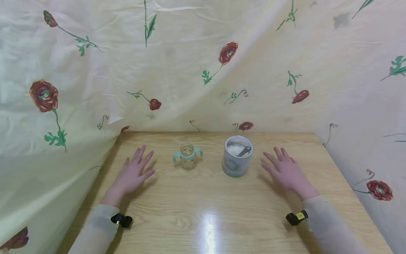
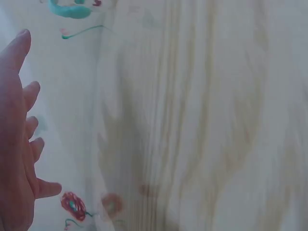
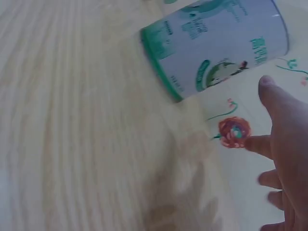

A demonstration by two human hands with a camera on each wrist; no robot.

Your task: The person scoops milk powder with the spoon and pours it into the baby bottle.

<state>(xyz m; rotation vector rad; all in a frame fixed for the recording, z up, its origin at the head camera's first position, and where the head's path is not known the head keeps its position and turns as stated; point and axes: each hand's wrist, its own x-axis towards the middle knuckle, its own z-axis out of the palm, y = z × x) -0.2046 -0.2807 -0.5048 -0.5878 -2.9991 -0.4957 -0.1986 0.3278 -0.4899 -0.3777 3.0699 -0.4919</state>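
My left hand (image 1: pixel 132 176) hovers with spread fingers over the left side of the table, holding nothing; its fingers show at the edge of the left wrist view (image 2: pixel 17 125). To its right stands a small clear baby bottle (image 1: pixel 188 160) with two turquoise handles and no lid on it. Further right is an uncapped milk powder can (image 1: pixel 236 165), white powder inside and a grey scoop (image 1: pixel 244 151) lying on the powder. Just right of the can, my right hand (image 1: pixel 288 173) is held with fingers apart, touching nothing. The can's printed side (image 3: pixel 216 48) fills the top of the right wrist view.
The light wooden table (image 1: pixel 177 201) reflects a bright glare near its front. A cream cloth with red flowers (image 1: pixel 177 70) hangs behind the table and along both sides. Each wrist carries a black strap-mounted camera (image 1: pixel 296 217).
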